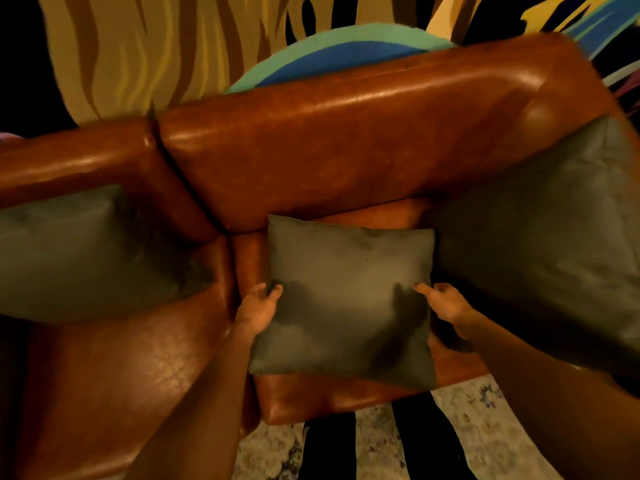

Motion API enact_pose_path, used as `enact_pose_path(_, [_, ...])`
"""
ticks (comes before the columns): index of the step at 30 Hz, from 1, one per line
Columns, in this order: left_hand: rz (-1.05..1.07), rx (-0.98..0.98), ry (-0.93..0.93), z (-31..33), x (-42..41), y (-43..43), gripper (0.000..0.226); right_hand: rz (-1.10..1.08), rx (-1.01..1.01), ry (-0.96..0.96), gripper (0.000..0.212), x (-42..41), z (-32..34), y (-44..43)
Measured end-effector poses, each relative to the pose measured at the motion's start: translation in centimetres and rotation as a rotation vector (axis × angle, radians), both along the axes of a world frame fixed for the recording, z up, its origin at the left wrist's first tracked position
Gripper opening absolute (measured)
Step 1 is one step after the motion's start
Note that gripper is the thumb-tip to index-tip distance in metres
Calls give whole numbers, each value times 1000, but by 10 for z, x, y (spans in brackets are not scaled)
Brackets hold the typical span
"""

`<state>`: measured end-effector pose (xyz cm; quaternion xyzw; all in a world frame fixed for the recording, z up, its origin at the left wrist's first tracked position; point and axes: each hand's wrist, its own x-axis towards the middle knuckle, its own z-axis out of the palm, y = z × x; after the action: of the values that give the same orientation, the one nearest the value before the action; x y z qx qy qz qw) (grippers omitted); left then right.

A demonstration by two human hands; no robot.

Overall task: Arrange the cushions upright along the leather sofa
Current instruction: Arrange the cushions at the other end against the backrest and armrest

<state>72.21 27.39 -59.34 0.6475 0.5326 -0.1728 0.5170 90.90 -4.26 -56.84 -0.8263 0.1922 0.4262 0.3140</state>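
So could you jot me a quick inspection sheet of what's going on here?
Surface: brown leather sofa, seat partly bare.
Job's things: three grey cushions; middle cushion on the seat, left cushion and right cushion leaning back.
Clutter: nothing seen.
Hands: left hand and right hand at the middle cushion's side edges; grip unclear.
Cables: nothing seen.
Surroundings: colourful mural behind, speckled floor below.

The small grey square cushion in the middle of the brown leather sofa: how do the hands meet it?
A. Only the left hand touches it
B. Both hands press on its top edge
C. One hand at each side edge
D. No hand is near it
C: the left hand and the right hand flank the small grey square cushion at its side edges.
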Motion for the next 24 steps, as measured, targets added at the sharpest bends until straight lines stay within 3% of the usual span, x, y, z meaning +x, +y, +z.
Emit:
enact_pose_path(3, [-1, -16, -30, -14, 18, 9, 73, -68, 2, 15, 46, 10, -17, 6])
enact_pose_path(6, [21, -41, -25, -35, 29, 16, 111, -184, 37, 59, 91, 20, -31, 14])
enact_pose_path(8, [64, -55, -9, -48, 33, 20, 122, -253, 72, 107, 116, 23, -39, 17])
enact_pose_path(13, [199, -106, -25, -33, 39, 13, 120, -263, 86, 163, 101, 27, -27, 27])
enact_pose_path(18, [283, -135, -98, 4, 27, 1, 122, -265, 119, 236, 117, 23, 5, 21])
enact_pose_path(24, [384, -132, -159, 54, 1, -4, 115, -300, 182, 199, 113, 11, 53, 23])
